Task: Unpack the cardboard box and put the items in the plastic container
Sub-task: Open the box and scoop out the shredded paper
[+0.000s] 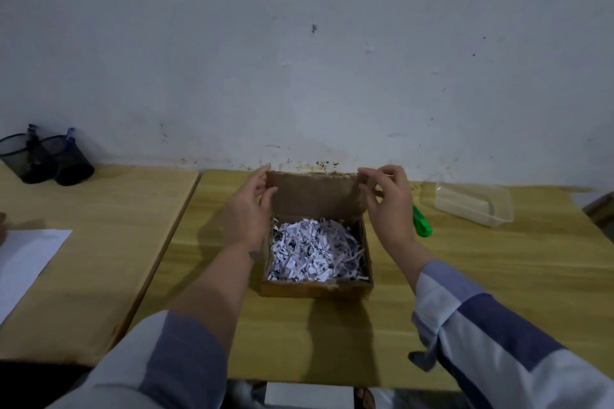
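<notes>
A brown cardboard box [317, 287] stands in the middle of the wooden table, its lid [314, 194] raised upright at the back. White shredded paper [314, 251] fills the box and hides anything under it. My left hand [247, 209] pinches the lid's left edge. At the lid's right edge, my right hand [387, 202] grips it with fingers and thumb. A clear plastic container [475, 204] rests at the back right, apart from the box.
A green tool [422, 224] lies just right of my right hand. Two black mesh pen holders [50, 159] stand on the left table by the wall. A white sheet [25, 264] lies at the left edge. A gap [172, 236] splits the two tables.
</notes>
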A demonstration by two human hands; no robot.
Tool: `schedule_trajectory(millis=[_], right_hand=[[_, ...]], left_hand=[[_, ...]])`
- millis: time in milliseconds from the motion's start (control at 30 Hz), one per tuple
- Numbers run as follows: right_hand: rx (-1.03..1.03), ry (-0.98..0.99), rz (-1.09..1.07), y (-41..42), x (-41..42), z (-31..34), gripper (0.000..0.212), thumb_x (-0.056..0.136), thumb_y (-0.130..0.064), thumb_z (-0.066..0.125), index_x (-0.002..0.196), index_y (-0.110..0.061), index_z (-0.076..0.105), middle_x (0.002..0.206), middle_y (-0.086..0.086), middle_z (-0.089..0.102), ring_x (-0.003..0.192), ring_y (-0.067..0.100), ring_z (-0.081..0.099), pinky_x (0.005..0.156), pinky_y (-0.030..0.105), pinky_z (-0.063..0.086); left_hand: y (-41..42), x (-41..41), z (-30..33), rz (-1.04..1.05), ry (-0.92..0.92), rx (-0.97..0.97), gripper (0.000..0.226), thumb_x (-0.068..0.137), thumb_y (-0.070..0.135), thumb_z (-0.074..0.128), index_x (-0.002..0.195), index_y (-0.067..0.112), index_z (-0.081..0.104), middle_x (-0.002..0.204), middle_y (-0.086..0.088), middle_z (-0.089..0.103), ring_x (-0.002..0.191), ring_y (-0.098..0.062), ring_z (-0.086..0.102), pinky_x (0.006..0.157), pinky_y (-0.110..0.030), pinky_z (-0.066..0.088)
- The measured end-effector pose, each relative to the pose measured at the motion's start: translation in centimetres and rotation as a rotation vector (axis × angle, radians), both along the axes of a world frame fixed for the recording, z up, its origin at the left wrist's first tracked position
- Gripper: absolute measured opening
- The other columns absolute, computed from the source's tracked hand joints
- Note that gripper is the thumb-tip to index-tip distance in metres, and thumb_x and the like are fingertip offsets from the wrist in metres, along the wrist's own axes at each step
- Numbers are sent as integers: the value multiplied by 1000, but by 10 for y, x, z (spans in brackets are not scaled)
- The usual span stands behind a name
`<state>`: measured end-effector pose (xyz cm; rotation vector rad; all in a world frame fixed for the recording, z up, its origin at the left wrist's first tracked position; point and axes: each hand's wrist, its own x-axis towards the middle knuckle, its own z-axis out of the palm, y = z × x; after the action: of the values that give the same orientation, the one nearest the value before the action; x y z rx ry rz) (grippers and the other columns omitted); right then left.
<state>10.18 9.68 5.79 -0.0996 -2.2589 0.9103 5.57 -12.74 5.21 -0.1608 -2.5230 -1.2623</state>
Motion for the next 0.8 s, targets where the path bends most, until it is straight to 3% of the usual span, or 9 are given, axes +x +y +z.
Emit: schedule_trajectory(millis=[133, 267, 467, 667, 800], right_hand=[[-39, -104, 46, 17, -42, -1, 43, 82, 2, 65, 122, -14, 62, 106, 5, 43, 92, 16, 48, 85, 38, 55], [-102, -219, 38, 33, -83, -8, 44, 81, -7, 70, 124, -15, 61, 102, 1, 46, 82, 17, 54, 81, 34, 52], [-123, -413, 62, 49, -120, -35, 37, 85, -19, 67, 121, -15, 63, 104, 0, 48, 77, 14, 55, 73, 14, 38], [-132, -461, 68, 51, -121, -46, 35, 87, -22, 65, 121, -15, 63, 113, 7, 54, 75, 15, 54, 76, 20, 42], [-106, -504, 78, 46, -109, -42, 42, 86, -22, 67, 127, -15, 58, 120, 10, 51, 79, 17, 55, 78, 22, 41]], left_hand=[[11, -37, -1, -6, -22, -7, 53, 89, 20, 65, 135, 39, 46, 114, 5, 66, 95, -9, 63, 82, -30, 54], [21, -76, -15, -25, -77, 13, 56, 88, 16, 65, 138, 35, 47, 110, 4, 67, 91, -10, 63, 81, -28, 52], [28, -107, -47, -53, -145, 9, 46, 89, 14, 64, 133, 25, 55, 105, -3, 68, 89, -15, 62, 86, -31, 52], [30, -109, -54, -40, -132, -63, 33, 90, 15, 64, 123, 13, 64, 111, -9, 70, 86, -14, 62, 81, -22, 47], [24, -93, -46, -110, -179, -136, 39, 90, 22, 63, 128, 15, 59, 121, -6, 65, 105, -18, 61, 95, -29, 46]])
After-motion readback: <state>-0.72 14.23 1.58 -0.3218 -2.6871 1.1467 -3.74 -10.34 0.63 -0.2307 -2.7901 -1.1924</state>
